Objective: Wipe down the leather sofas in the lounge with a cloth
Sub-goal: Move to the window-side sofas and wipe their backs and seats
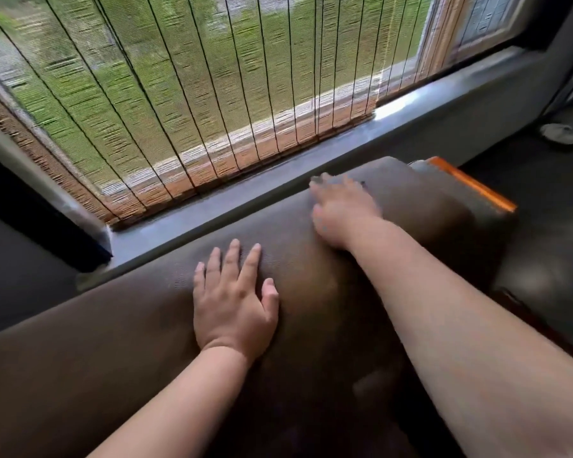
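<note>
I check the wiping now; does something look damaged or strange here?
Nothing looks damaged. Only the right hand is blurred, so the cloth under it is unclear. The left hand lies flat on the sofa back.

The top of the sofa back point(119, 325) runs bare to the left of the left hand point(234, 305). Just behind it a narrow window sill point(278, 180) lies open, closed off by the hanging blind point(179, 94). Rightward, an orange-edged armrest point(473, 186) ends the run.
</note>
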The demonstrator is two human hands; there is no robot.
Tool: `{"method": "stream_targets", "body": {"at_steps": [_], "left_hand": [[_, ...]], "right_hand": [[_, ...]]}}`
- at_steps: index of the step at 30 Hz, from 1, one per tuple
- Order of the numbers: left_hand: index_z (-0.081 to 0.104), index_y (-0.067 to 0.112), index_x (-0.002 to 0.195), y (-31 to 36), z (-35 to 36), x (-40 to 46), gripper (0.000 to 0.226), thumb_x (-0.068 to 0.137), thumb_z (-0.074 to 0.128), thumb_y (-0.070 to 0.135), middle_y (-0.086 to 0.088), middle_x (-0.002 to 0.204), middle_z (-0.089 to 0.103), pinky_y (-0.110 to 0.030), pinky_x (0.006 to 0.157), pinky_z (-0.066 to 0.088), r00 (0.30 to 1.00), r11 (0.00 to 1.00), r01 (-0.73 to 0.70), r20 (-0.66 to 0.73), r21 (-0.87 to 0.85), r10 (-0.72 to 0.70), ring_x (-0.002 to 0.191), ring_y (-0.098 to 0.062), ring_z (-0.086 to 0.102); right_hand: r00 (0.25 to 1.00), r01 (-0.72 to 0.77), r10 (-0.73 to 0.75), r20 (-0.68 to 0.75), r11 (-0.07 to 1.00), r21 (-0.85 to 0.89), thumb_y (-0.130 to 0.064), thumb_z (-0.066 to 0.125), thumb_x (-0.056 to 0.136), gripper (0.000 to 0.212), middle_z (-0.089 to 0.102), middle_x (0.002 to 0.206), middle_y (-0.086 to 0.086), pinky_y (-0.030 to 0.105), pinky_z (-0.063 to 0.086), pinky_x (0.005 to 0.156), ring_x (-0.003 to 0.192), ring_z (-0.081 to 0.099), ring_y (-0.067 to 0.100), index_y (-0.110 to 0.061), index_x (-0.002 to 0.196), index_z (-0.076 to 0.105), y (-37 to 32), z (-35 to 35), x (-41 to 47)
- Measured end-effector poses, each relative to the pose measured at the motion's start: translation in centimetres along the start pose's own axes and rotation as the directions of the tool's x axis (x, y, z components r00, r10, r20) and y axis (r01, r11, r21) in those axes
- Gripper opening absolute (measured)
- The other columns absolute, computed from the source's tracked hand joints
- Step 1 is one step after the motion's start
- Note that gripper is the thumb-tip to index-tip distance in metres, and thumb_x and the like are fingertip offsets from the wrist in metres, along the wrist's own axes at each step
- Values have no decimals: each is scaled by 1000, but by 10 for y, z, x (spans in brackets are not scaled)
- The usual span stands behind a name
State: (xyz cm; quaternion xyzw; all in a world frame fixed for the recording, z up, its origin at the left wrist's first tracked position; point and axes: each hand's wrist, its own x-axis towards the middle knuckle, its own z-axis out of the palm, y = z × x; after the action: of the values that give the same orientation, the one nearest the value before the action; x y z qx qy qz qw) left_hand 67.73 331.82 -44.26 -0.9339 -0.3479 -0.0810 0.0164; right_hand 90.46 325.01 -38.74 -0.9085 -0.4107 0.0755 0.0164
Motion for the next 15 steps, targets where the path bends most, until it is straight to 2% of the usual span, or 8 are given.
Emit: {"method": "stream_targets", "body": {"at_steps": [2,4,5,7,9,10,12,15], "left_hand": [[45,31,160,1,-2,-1,74,94,25,58,-6,169,38,-52,129,16,1000,1000,2,-13,-4,-2,155,-34,32],[49,30,158,1,-1,0,73,94,28,57,-7,167,42,-53,128,19,999,1000,-2,-35,-17,1,153,-35,35],[49,30,158,0,-1,-1,72,95,29,57,-7,166,42,-53,128,20,999,1000,-1,-37,-24,0,153,-35,35],[46,32,159,-1,0,-1,70,96,29,57,-6,167,40,-53,129,19,1000,1000,-6,-31,-30,5,154,-34,33],[47,32,159,-1,-1,-1,70,97,29,57,-6,168,40,-53,129,19,999,1000,-2,-37,-31,1,154,-34,33],[47,32,159,0,-1,0,70,96,28,57,-6,167,41,-53,129,19,999,999,6,-41,-37,-8,154,-34,34],[46,33,159,0,-1,-1,72,95,27,57,-6,168,40,-53,129,17,999,999,11,-30,-40,-12,155,-34,32],[45,33,160,0,-2,-2,72,95,26,57,-6,168,39,-53,129,16,1000,999,5,-25,-38,-6,156,-34,31]], "right_hand": [[933,359,-359,29,933,19,-40,30,104,63,15,175,-1,39,7,129,160,14,22,-30,166,24,-49,18,-17],[876,472,-477,69,878,82,-48,29,102,65,13,175,-8,36,3,128,160,9,17,-34,165,23,-43,17,-18],[909,406,-412,54,909,97,-46,33,103,63,15,174,-7,38,8,128,160,13,18,-34,165,25,-19,10,-7],[994,105,-105,5,991,80,-35,39,105,57,26,171,1,47,23,127,155,27,27,-28,161,33,48,-5,16],[981,-182,185,-59,982,56,-32,34,107,55,28,168,7,53,28,124,152,29,35,-23,161,32,110,-15,21],[969,-232,236,-68,971,60,-33,31,108,55,25,169,9,54,24,125,153,26,36,-21,162,29,120,-15,14],[980,-157,158,-118,987,14,-34,28,106,58,24,170,12,51,20,127,154,25,37,-20,162,31,95,5,-15],[932,205,-199,-304,979,-12,-38,38,97,59,41,163,11,49,24,125,150,37,34,-21,153,49,30,59,-87]]}}
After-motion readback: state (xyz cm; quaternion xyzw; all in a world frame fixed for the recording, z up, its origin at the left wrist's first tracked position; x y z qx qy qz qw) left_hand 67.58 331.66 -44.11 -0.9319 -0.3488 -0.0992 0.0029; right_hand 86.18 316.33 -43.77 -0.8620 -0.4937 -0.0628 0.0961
